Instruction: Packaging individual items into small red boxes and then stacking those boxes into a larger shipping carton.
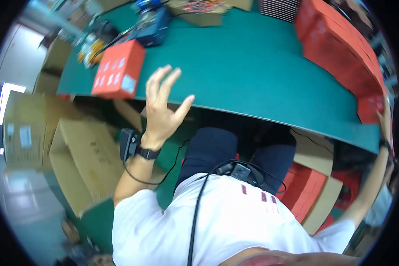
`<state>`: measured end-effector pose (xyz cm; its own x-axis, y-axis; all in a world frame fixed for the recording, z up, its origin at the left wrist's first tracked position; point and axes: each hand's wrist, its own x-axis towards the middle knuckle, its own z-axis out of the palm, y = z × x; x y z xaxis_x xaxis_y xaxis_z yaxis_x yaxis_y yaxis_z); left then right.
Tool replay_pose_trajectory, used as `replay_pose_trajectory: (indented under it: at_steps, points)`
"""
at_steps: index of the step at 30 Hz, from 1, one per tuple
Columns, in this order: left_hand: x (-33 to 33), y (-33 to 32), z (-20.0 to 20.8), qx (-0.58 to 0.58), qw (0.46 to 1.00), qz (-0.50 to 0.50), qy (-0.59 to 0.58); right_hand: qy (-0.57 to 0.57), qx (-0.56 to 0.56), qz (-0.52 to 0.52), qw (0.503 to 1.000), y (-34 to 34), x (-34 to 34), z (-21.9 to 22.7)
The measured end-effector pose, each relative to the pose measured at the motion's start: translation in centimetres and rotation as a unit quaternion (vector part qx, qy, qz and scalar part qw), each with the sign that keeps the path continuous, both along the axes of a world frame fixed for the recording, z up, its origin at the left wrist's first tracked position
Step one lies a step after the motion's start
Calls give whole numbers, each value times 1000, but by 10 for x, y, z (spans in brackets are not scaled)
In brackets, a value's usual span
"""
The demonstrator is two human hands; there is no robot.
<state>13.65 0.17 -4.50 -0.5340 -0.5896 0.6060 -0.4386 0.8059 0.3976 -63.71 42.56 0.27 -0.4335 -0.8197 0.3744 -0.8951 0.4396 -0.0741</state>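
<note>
My left hand (pixel 164 104) is raised over the near edge of the green table, fingers spread and holding nothing. Just left of it stands a red box (pixel 119 68) with small white marks and a pale label, at the table's edge. At the far right, my right hand (pixel 384 119) is at the near end of a row of red boxes (pixel 337 48). Its thumb lies on the face of the end red box (pixel 369 108), and the hand wraps round that box's outer side. The other fingers are mostly hidden.
A blue device (pixel 150 29) and an open cardboard tray (pixel 201 15) of small colourful parts sit at the back of the green table (pixel 235 66). Cardboard cartons (pixel 86 164) stand at left. Beside my legs, an open carton (pixel 321 206) holds red boxes. A black cable (pixel 195 217) crosses my shirt.
</note>
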Motion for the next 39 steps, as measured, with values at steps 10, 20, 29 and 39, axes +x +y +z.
replay_pose_trajectory:
  at_steps: [10, 20, 29, 39]
  points:
    - [147, -74, -19, 28, 889, 394, -232, -123, -97, -18, 987, -80, 239, 6]
    - [112, -44, -28, -90, 986, 63, -128, -38, -78, 232, 969, -234, 446, 17]
    - [63, -106, 17, -79, 957, -107, -256, -270, -66, 288, 916, -271, 554, -25]
    - [-38, -47, 54, 247, 902, -337, -112, -387, -93, 250, 882, -264, 559, -22]
